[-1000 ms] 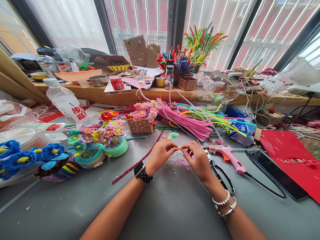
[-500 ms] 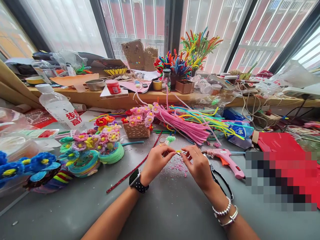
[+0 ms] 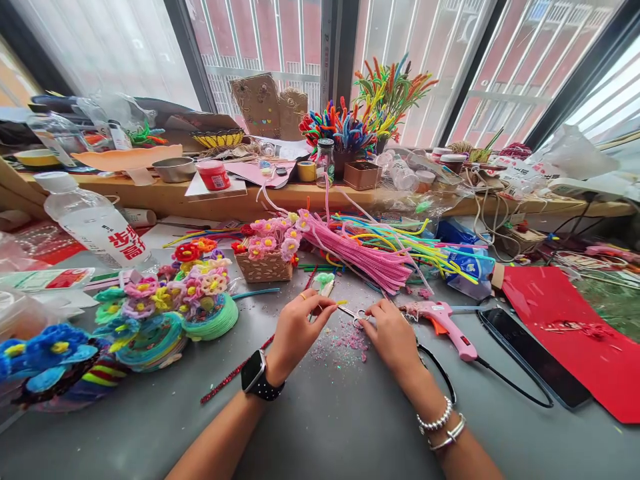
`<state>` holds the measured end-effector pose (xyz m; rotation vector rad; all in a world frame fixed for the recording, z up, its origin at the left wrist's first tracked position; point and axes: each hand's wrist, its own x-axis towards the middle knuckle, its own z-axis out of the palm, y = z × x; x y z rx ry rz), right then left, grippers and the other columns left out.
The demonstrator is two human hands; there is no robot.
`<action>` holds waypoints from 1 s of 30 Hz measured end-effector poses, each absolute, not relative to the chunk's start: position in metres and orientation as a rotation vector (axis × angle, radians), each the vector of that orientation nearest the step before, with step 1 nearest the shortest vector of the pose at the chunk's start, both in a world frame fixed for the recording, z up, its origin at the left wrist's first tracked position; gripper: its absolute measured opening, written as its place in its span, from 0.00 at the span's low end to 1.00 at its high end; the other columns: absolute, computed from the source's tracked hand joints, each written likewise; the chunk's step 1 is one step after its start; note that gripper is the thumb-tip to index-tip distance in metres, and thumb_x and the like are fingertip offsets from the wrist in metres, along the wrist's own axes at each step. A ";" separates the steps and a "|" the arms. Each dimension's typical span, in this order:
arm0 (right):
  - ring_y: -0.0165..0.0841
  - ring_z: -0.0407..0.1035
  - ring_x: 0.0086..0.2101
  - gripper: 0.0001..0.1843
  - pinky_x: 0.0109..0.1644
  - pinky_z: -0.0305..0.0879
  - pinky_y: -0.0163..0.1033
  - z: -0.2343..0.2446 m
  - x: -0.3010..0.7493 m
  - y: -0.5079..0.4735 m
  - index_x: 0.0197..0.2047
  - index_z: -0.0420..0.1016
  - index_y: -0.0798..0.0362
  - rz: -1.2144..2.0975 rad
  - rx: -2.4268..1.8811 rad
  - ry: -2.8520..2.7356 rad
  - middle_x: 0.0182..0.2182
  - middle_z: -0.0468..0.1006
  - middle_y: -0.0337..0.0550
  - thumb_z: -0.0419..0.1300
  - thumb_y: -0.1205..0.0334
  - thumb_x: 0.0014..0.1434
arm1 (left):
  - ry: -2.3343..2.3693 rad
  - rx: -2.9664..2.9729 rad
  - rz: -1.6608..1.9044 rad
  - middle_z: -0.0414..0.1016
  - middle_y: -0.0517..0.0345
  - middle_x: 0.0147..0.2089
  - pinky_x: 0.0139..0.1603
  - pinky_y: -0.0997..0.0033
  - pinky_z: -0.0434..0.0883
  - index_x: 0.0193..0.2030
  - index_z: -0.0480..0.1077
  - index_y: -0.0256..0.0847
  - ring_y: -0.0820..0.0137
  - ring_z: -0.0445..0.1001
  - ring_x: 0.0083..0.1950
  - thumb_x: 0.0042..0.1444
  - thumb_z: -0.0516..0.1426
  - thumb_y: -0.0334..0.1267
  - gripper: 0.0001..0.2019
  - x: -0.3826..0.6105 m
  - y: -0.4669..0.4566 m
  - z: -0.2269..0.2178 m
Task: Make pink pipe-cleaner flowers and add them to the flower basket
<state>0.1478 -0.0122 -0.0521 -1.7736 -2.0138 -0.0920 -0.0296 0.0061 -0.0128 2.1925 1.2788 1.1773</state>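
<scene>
My left hand [image 3: 303, 328] pinches a short yellow piece of pipe cleaner [image 3: 342, 303] between thumb and fingertips. My right hand [image 3: 393, 337] has its fingers closed at the ring handles of a small pair of scissors [image 3: 354, 315]. The silver blades point left, toward my left fingertips and just below the yellow piece. Behind my left hand lies a pale green pipe-cleaner flower [image 3: 323, 281]. Pink fluff and glittery bits [image 3: 345, 343] are scattered on the grey table between my hands. A dark red tinsel stem [image 3: 225, 387] runs partly behind my left wrist.
A pink glue gun [image 3: 450, 325] and a black phone [image 3: 535, 357] lie to the right, beside a red sheet [image 3: 565, 327]. Pink pipe cleaners [image 3: 360, 253] are heaped behind. Fuzzy flowers [image 3: 145, 293] and a water bottle [image 3: 95, 217] stand left.
My right hand has parted from the yellow piece and moved down to the scissors, whose blades now show. The view has shifted slightly, so the surroundings appear further left.
</scene>
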 end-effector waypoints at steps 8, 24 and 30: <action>0.37 0.66 0.33 0.03 0.34 0.61 0.38 -0.058 0.138 -0.007 0.30 0.68 0.55 -0.058 -1.916 -2.035 0.31 0.70 0.48 0.55 0.69 0.50 | 1.264 2.122 1.252 0.69 0.59 0.25 0.29 0.77 0.65 0.28 0.71 0.37 0.76 0.65 0.26 0.52 0.54 0.37 0.07 -0.030 0.005 -0.007; 0.37 0.68 0.30 0.05 0.29 0.59 0.37 -0.049 0.130 -0.006 0.29 0.70 0.56 -0.046 -2.091 -2.000 0.29 0.72 0.51 0.55 0.67 0.47 | 1.128 2.051 1.376 0.68 0.59 0.27 0.30 0.77 0.65 0.30 0.71 0.38 0.76 0.65 0.27 0.51 0.54 0.35 0.06 -0.029 0.002 -0.005; 0.38 0.69 0.29 0.07 0.28 0.59 0.37 -0.045 0.126 -0.002 0.27 0.71 0.57 0.012 -2.170 -2.014 0.28 0.73 0.53 0.52 0.68 0.48 | 1.089 2.055 1.425 0.69 0.58 0.27 0.32 0.76 0.65 0.31 0.71 0.37 0.76 0.66 0.29 0.50 0.55 0.33 0.04 -0.030 0.002 -0.004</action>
